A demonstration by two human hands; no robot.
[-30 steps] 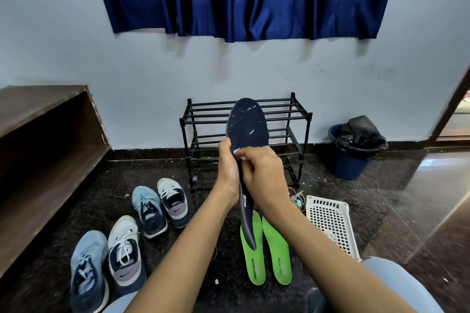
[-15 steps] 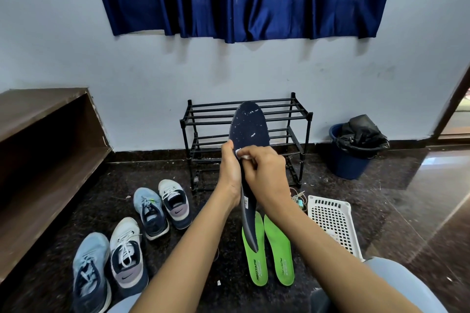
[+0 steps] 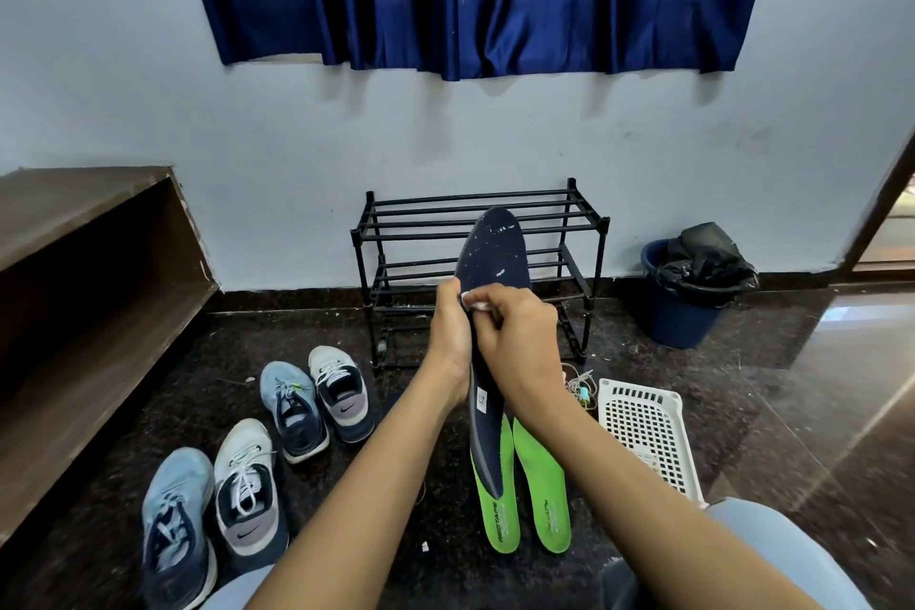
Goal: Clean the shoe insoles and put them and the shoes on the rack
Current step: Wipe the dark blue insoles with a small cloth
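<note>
at twelve o'clock, in front of the rack (image 3: 584,223), we held the navy insole (image 3: 492,253) upright so its speckled face met us. our left hand (image 3: 448,337) curled round its left edge, bracing it against the rubbing. our right hand (image 3: 520,337) pinched a white wipe (image 3: 475,300) onto it, fingers bunched, forearm reaching in from five o'clock.

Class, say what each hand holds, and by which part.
The left hand grips the dark navy shoe insole by its left edge, about mid-length. The right hand pinches a small white wipe against the insole's face.
</note>
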